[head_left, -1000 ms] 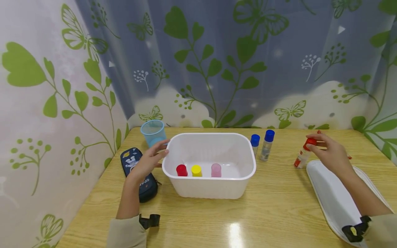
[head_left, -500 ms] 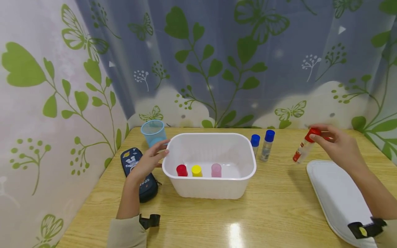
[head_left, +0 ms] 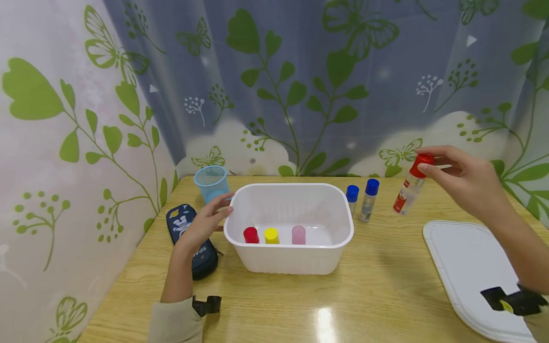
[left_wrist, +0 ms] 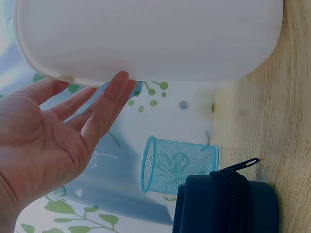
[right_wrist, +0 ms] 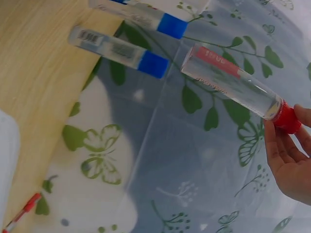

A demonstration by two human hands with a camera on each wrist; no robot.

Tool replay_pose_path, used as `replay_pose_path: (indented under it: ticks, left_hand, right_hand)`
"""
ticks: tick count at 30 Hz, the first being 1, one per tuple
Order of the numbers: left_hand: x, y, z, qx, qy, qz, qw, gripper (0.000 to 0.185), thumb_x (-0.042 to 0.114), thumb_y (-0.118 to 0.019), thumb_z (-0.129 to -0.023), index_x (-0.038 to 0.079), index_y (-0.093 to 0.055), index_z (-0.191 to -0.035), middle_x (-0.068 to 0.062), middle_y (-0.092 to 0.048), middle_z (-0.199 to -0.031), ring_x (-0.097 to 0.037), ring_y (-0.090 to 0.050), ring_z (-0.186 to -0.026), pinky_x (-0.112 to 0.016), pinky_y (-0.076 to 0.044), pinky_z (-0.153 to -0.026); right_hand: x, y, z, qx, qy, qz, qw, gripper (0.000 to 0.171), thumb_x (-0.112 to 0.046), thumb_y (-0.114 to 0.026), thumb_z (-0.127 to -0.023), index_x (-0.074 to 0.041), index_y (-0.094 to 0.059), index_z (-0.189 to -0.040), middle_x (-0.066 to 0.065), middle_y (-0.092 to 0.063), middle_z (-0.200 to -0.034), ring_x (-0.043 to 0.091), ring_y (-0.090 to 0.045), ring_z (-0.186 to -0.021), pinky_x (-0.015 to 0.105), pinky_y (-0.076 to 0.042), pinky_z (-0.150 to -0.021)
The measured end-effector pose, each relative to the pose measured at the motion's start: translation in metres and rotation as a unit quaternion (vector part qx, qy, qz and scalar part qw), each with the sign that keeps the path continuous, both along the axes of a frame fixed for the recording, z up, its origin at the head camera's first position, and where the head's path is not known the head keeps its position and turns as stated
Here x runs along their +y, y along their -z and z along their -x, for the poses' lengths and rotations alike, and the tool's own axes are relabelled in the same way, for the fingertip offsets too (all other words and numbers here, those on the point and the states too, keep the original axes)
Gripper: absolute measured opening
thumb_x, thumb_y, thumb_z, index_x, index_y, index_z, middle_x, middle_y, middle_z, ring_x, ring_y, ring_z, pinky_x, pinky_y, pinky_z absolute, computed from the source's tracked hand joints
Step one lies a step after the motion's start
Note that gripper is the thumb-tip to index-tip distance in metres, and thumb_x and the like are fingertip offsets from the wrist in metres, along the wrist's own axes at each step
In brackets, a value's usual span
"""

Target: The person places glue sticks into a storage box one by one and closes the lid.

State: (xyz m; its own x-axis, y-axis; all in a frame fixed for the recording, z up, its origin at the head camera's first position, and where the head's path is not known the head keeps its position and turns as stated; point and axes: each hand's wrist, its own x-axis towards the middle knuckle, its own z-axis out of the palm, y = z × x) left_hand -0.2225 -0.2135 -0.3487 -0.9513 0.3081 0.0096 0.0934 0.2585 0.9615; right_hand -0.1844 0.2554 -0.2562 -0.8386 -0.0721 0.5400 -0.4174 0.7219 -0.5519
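A: Which step is in hand here?

B: I judge it a carry. The right hand [head_left: 465,183] holds a clear bottle with a red cap [head_left: 409,186] up off the worktop [head_left: 377,295], fingers [right_wrist: 286,145] pinching the cap so the body hangs tilted below. It is in the air to the right of the two blue-capped bottles [head_left: 362,200] and well apart from the white tub [head_left: 291,264].

A: And the left hand?

B: The left hand [head_left: 205,224] lies against the tub's left end with its fingers [left_wrist: 104,104] straight and relaxed, touching just under the rim, gripping nothing. It looks to me like a steadying hand.

A: What is in the tub?

B: Three capped bottles standing in a row near the front wall: red [head_left: 250,235], yellow [head_left: 270,235] and pink [head_left: 298,235]. There is bare floor behind them and to the right of the pink one.

A: So what does the next move call for?

B: If the held bottle is to join them, I'd say it must travel left past the blue caps without knocking them, clear the tub's right rim, come upright from its tilt and be lowered base first. A pinch on the cap alone lets the body swing, so a slow descent seems wise.

A: Anything else nearby?

B: A white lid [head_left: 467,267] lies flat at the right, a blue mesh cup [head_left: 211,183] and a dark zip case [head_left: 188,238] at the left.
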Motion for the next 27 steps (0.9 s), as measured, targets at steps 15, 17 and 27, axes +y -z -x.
replay_pose_path:
  ticks: [15,17,27]
  left_hand:
    - [0.0,0.003,0.002,0.005,0.003,0.001,1.0,0.052,0.025,-0.046,-0.098,0.007,-0.027,-0.144,-0.02,-0.034,-0.137,-0.037,-0.043,-0.117,-0.047,-0.045,-0.086]
    - [-0.001,0.003,0.002,0.005,0.002,0.002,1.0,0.053,0.025,-0.046,-0.098,0.007,-0.027,-0.144,-0.02,-0.034,-0.137,-0.037,-0.042,-0.118,-0.047,-0.044,-0.086]
    - [-0.002,0.002,0.0,0.006,0.001,0.003,1.0,0.053,0.025,-0.046,-0.098,0.008,-0.027,-0.144,-0.019,-0.034,-0.138,-0.036,-0.04,-0.12,-0.049,-0.042,-0.088]
  right_hand:
    - [-0.063,-0.03,0.003,0.023,-0.12,0.041,0.992,0.029,-0.009,-0.063,-0.088,-0.005,-0.062,-0.116,-0.003,-0.063,-0.1,0.006,-0.059,-0.08,0.013,-0.046,-0.065]
    - [-0.072,-0.032,0.004,0.023,-0.134,0.043,0.99,0.03,-0.009,-0.063,-0.088,-0.005,-0.061,-0.117,0.001,-0.063,-0.103,0.007,-0.058,-0.082,0.014,-0.046,-0.067]
    - [-0.113,-0.032,0.016,0.029,-0.171,0.024,0.985,0.029,-0.013,-0.061,-0.089,-0.007,-0.061,-0.118,0.003,-0.063,-0.105,0.009,-0.059,-0.081,0.018,-0.048,-0.068]
